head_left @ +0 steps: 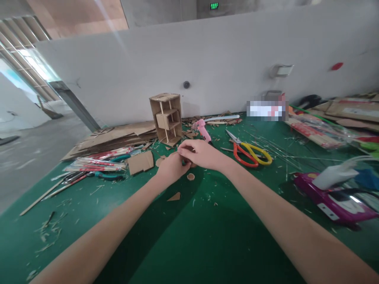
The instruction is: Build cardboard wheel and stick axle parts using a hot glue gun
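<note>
meeting: left hand point(172, 167), right hand point(205, 154) (ring point(191, 179) nearby)

The surface point(204, 240) is deep green, the small ring point(191, 179) tan, the cardboard shelf point(163, 122) brown, the glue gun point(203, 129) pink. Orange-red and yellow mark the scissors' handles point(235, 151); the power strip point(317, 198) is magenta.
</note>
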Motion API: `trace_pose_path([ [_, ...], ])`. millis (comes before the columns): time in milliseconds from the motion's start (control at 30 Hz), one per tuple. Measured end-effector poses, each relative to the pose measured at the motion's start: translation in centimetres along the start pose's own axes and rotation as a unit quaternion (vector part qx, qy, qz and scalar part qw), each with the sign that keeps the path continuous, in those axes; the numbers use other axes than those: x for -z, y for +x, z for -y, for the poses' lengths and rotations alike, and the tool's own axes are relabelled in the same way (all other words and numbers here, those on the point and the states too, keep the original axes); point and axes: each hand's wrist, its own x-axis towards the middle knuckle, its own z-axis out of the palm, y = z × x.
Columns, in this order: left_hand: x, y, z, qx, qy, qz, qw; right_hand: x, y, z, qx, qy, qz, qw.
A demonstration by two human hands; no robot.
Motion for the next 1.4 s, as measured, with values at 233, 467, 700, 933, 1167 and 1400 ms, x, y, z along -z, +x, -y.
trace_pose_path([
  [233,0.5,-0.1,-0.1,0.007,-0.035,0.034,0.999,-1.1,0.4,-1.4,-0.016,0.007,-0.069,0.997],
  [467,0.4,-0.3,0.0,-0.033,-0.05,0.028,0.998,-2.8,1.6,-2.6,-0.1,0.226,-0.124,0.961],
  [700,0.3,-1.1,-1.1,-0.018,-0.007,0.015,1.0,-3.7,1.8,-2.9,-0.104,0.24,-0.179,0.948],
  [933,0.1,-1.6,-1.6,-0.005,0.0,0.009,1.0,-4.3,2.1,-3.0,-0.104,0.167,-0.192,0.961],
  [1167,0.3,-1.6,-1.3,0.006,-0.002,0.014,1.0,-4.6,1.6,-3.2,-0.088,0.152,-0.196,0.965],
  [1400,0.8,-1.4,-0.4,0.0,-0.035,0.027,0.999,-5.3,1.8,-3.5,-0.076,0.163,-0.19,0.965],
])
